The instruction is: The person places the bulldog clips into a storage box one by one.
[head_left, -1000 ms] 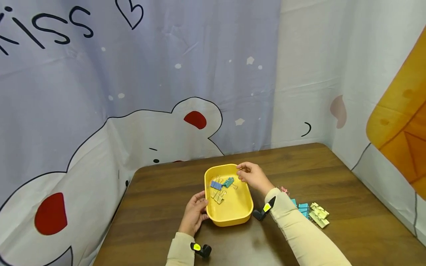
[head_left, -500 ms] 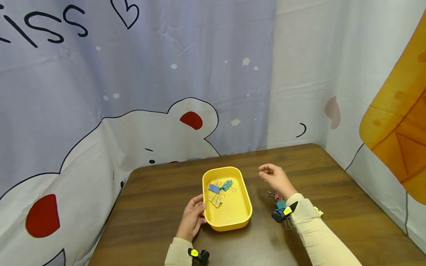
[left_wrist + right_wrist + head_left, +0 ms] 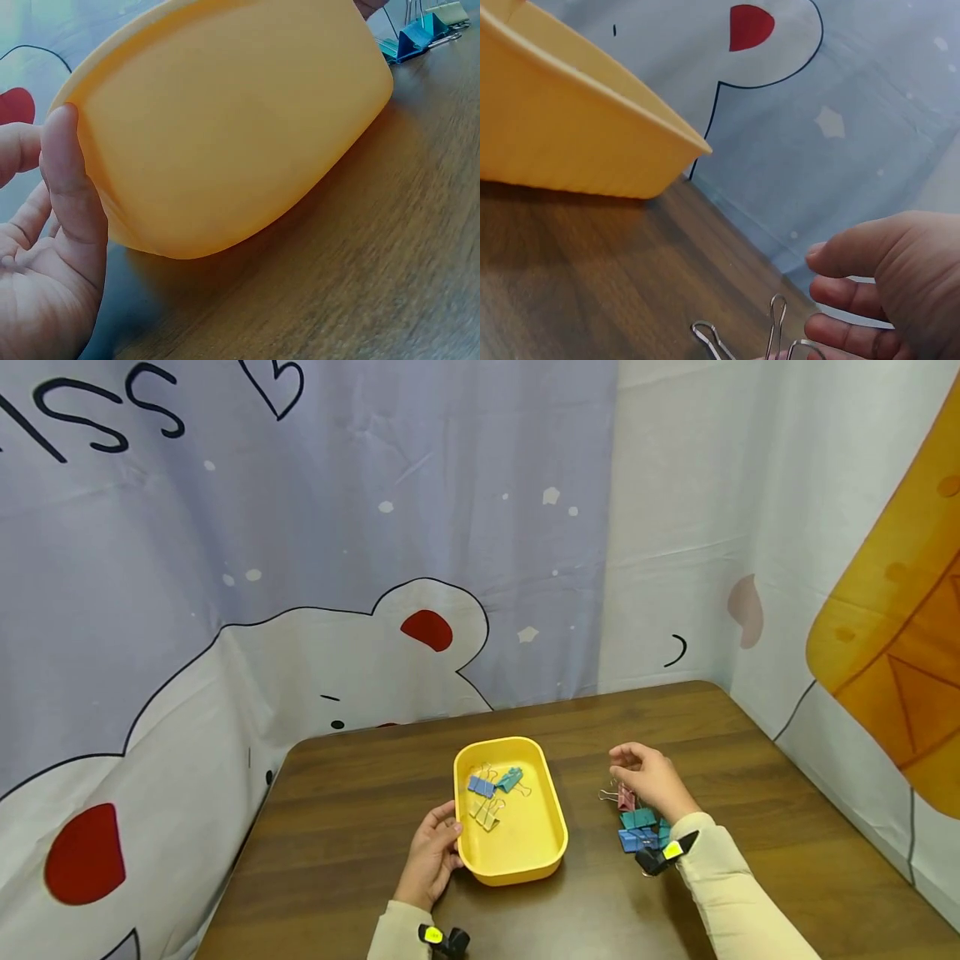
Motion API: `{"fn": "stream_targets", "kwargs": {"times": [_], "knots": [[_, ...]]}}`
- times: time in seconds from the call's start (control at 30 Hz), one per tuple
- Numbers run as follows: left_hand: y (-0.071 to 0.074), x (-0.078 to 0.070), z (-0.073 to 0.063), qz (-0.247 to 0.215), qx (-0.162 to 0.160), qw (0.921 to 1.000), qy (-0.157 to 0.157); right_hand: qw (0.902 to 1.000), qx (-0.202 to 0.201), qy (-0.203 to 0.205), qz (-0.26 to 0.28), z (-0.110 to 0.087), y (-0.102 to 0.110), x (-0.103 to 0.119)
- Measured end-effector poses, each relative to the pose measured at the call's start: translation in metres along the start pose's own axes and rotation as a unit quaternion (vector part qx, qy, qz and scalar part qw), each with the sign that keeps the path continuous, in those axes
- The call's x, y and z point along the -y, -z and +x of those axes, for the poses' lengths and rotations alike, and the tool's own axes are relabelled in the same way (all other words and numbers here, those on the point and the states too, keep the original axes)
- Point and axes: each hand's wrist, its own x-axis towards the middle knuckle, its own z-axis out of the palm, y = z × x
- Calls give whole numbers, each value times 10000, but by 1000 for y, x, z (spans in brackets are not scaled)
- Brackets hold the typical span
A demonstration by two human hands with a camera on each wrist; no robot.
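Observation:
My left hand (image 3: 432,852) grips the left side of a yellow plastic tray (image 3: 525,852), thumb on the near wall in the left wrist view. Inside the tray lie a blue binder clip (image 3: 482,787), a teal binder clip (image 3: 510,779) and a pale yellow binder clip (image 3: 484,816). My right hand (image 3: 654,779) hovers over a pile at the right, its fingers loosely bent with nothing between them. Just below its fingertips is a pink binder clip (image 3: 626,799). Wire handles (image 3: 776,322) of clips rise beside the fingers in the right wrist view.
Teal (image 3: 637,818) and blue binder clips (image 3: 636,840) lie nearer the front of the pile, partly under the right wrist. A pale yellow clip (image 3: 448,13) shows behind them in the left wrist view. A printed curtain (image 3: 547,568) hangs behind the wooden table (image 3: 360,793).
My right hand has moved from the tray's far right edge rightward to the pile of binder clips. The left hand stays on the tray, and the head view has shifted slightly.

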Motion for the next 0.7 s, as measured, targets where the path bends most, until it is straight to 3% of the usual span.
{"fn": "stream_targets", "kwargs": {"times": [0.47,0.7], "knots": [[0,-2,-1,46,-41,9999,161,9989,435,-175,-41,-8,-2,-6],[0,-2,-1,4,1,9999,164,9989,420,-196,-31,-7,-9,-6]]}}
